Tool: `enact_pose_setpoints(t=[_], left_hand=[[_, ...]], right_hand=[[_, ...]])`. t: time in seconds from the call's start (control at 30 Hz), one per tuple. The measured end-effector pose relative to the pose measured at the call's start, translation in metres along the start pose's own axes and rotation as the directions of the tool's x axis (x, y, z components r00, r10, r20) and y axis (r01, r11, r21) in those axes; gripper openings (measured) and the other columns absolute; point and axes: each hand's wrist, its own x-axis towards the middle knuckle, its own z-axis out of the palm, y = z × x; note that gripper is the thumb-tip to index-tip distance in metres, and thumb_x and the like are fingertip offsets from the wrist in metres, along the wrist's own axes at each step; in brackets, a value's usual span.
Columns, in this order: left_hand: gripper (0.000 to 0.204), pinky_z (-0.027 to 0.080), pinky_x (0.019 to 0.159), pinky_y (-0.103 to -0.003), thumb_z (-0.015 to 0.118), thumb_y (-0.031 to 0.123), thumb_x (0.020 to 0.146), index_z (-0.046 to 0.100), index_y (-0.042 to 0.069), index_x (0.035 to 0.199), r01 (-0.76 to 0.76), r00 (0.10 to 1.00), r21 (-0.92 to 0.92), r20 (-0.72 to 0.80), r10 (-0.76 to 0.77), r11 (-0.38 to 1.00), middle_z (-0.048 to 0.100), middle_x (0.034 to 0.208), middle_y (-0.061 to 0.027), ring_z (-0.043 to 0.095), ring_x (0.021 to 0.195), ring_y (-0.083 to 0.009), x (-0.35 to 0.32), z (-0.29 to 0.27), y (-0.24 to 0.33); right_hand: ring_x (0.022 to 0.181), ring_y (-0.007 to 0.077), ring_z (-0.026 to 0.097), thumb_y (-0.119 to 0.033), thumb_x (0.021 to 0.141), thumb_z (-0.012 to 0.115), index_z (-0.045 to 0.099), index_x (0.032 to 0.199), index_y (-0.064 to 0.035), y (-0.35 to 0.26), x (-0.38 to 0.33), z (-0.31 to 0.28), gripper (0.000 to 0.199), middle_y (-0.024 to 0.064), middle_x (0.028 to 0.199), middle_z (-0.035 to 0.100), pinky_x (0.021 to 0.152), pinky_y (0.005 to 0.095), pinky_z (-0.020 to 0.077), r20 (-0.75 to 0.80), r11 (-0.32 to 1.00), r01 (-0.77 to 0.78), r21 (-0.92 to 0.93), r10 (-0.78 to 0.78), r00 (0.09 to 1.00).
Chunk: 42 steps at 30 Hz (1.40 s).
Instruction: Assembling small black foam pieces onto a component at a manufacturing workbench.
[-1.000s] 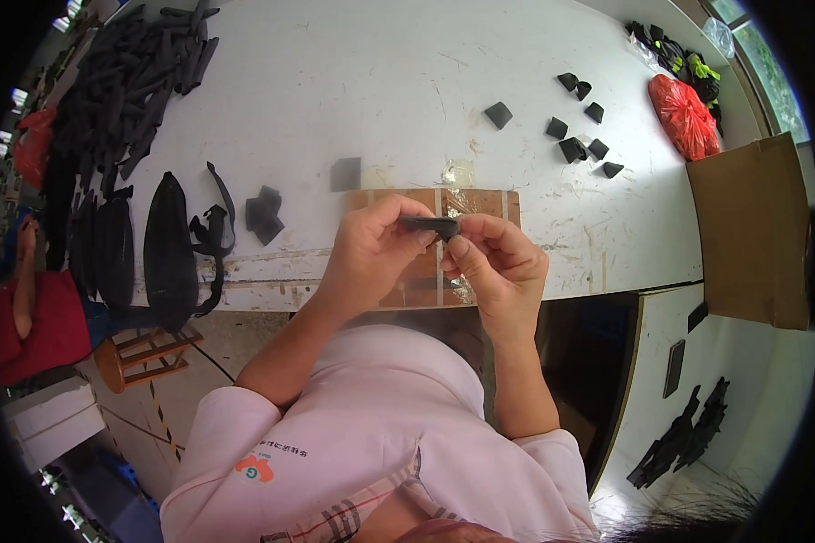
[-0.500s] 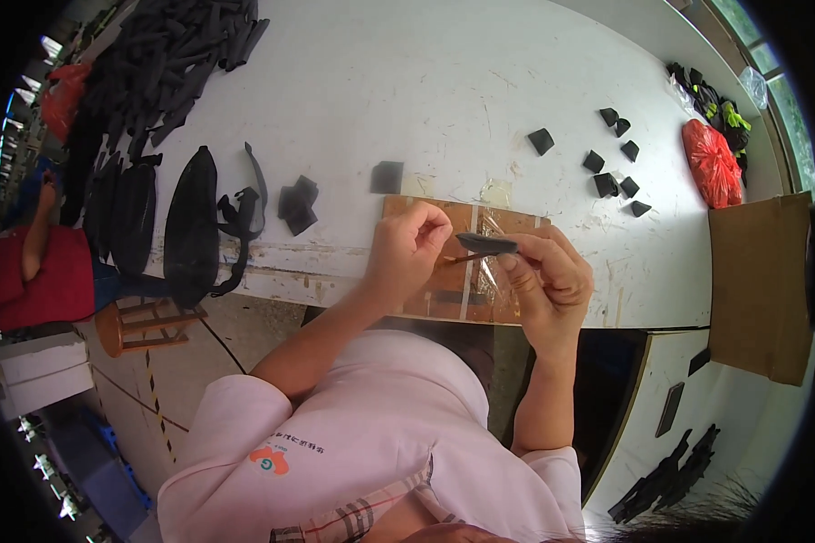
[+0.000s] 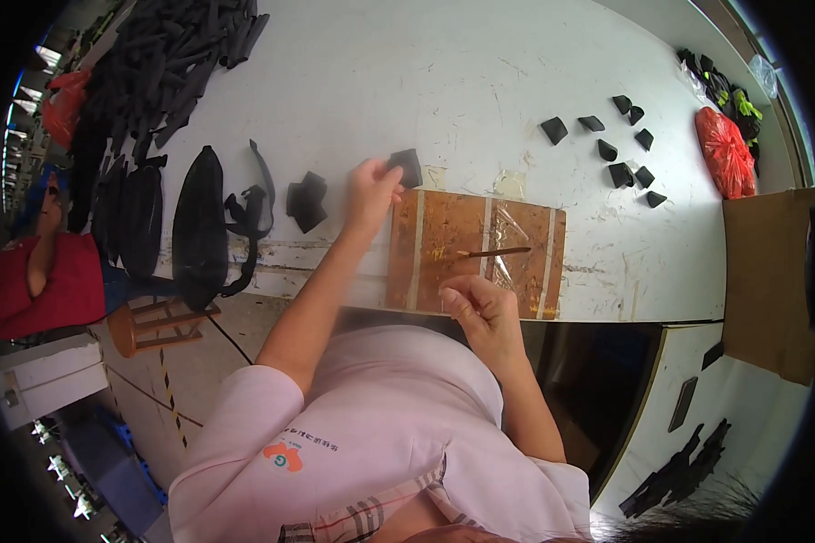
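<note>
My left hand (image 3: 371, 192) reaches to the far left corner of the brown board (image 3: 430, 281), its fingers closed at the edge of a flat black square piece (image 3: 410, 168). My right hand (image 3: 485, 312) is over the board's near edge with thumb and fingers pinched together. Whatever sits in that pinch, if anything, is too small to make out. On the board lies a thin brown brush (image 3: 500, 252) with a pale tip, beside strips of clear tape. A small stack of black square pieces (image 3: 307, 203) rests to the left of my left hand.
Several folded black pieces (image 3: 620, 175) are scattered at the right. A heap of black strips (image 3: 167, 63) and long black pouches (image 3: 199, 213) occupy the left. A red bag (image 3: 726, 154) and a cardboard box (image 3: 770, 281) stand right. A co-worker in red (image 3: 59, 285) sits far left.
The brush has left my right hand and lies on the board. Another folded piece is among those at right. My left hand moved up to the black square, which has turned slightly.
</note>
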Motion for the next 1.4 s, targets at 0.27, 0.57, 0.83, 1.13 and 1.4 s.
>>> enact_pose_setpoints(t=[0.27, 0.57, 0.83, 1.13, 1.4], left_hand=[[0.021, 0.050, 0.063, -0.023, 0.051, -0.002, 0.081, 0.053, -0.001, 0.102, 0.596, 0.798, -0.707, 0.574, -0.183, 0.380, 0.061, 0.087, -0.0088, 0.061, 0.072, -0.0150, -0.112, -0.019, 0.072], [0.019, 0.042, 0.072, -0.021, 0.056, 0.015, 0.080, 0.057, -0.001, 0.089, 0.462, 0.625, -0.346, 0.780, -0.024, 0.816, 0.058, 0.084, -0.0040, 0.052, 0.080, -0.0092, -0.086, -0.045, 0.101], [0.009, 0.043, 0.060, -0.021, 0.059, 0.008, 0.076, 0.058, -0.001, 0.078, 0.252, 0.613, -0.101, 0.787, -0.078, 0.962, 0.058, 0.071, -0.0002, 0.050, 0.065, -0.0051, -0.087, -0.038, 0.102], [0.011, 0.041, 0.055, -0.019, 0.058, 0.008, 0.077, 0.058, -0.002, 0.081, 0.427, 0.572, -0.191, 0.814, -0.101, 0.884, 0.056, 0.069, 0.0004, 0.049, 0.063, -0.0043, -0.091, -0.036, 0.098], [0.008, 0.042, 0.054, -0.018, 0.061, 0.004, 0.077, 0.060, -0.002, 0.083, 0.371, 0.510, -0.118, 0.855, -0.096, 0.921, 0.056, 0.068, 0.0004, 0.051, 0.060, -0.0046, -0.090, -0.040, 0.096]], right_hand=[[0.071, 0.0083, 0.050, -0.010, 0.084, 0.056, 0.054, 0.093, 0.0046, 0.006, 0.012, 0.028, 0.017, 0.0051, 0.080, 0.053, 0.062, 0.0214, 0.0433, -0.177, 0.739, 0.116, 0.663, 0.005, 0.984], [0.074, 0.0161, 0.056, 0.003, 0.081, 0.052, 0.055, 0.086, 0.0033, -0.025, 0.004, -0.032, 0.007, 0.0081, 0.084, 0.051, 0.063, 0.0240, 0.0520, 0.134, 0.975, 0.216, 0.045, -0.220, 0.966], [0.073, 0.0262, 0.055, -0.001, 0.075, 0.059, 0.057, 0.083, -0.0009, -0.024, 0.005, -0.035, 0.008, 0.0100, 0.079, 0.053, 0.060, 0.0324, 0.0457, 0.194, 0.932, 0.291, -0.217, -0.251, 0.949], [0.074, 0.0275, 0.053, -0.002, 0.072, 0.061, 0.057, 0.081, -0.0026, -0.013, 0.003, -0.035, 0.010, 0.0092, 0.078, 0.053, 0.062, 0.0346, 0.0432, 0.185, 0.931, 0.303, -0.202, -0.268, 0.946], [0.068, 0.0235, 0.053, 0.000, 0.074, 0.061, 0.059, 0.083, -0.0022, -0.018, 0.004, -0.036, 0.009, 0.0075, 0.077, 0.053, 0.058, 0.0296, 0.0433, 0.265, 0.891, 0.373, -0.258, -0.306, 0.914]])
